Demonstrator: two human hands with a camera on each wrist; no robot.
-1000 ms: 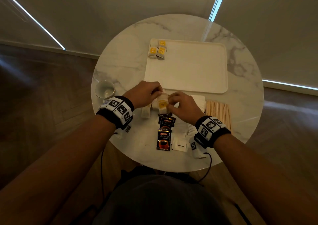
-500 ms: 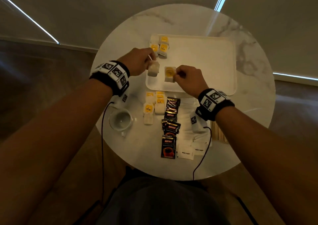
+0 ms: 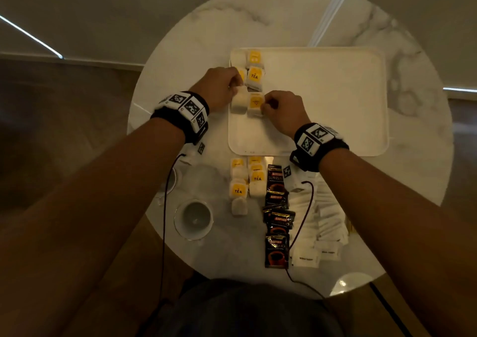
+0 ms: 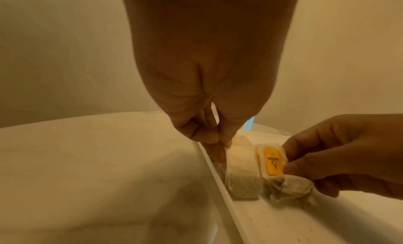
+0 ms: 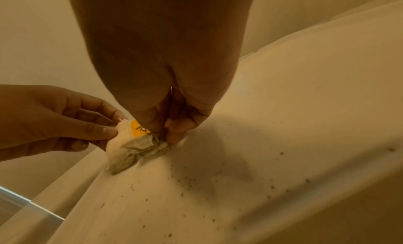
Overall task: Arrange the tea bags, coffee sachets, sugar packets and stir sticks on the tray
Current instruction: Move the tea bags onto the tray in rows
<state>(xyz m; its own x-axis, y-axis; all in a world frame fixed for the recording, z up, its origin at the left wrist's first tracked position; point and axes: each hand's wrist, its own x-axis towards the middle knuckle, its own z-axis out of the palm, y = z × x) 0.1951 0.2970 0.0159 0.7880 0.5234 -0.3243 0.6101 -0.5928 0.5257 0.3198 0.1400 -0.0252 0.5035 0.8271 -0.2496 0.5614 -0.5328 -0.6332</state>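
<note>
A: Round white marble table (image 3: 180,60) under dim light is where we are working, with the cream rectangular plastic tray (image 3: 322,99) at its far side.

B: Where are our hands?

A: Both are over the tray's left edge. Our left hand (image 3: 219,86) pinches a plain white paper tea bag (image 3: 238,102) just inside the rim. Our right hand (image 3: 281,109) pinches a white tea bag with a yellow tag (image 3: 255,103) touching it on the right. Both bags seem to rest on the tray floor.

B: How much is done?

A: Little, we judge. Beyond these 2, about 3 yellow-tagged tea bags (image 3: 254,74) sit in the tray's far left corner. On the table nearer us remain a cluster of tea bags (image 3: 246,182), the black coffee sachets (image 3: 276,220) in a column, and the white sugar packets (image 3: 325,223). Stir sticks we cannot make out; our right arm may cover them.

B: Anything else nearby?

A: Just 1 small white cup (image 3: 193,219) on the left.
</note>
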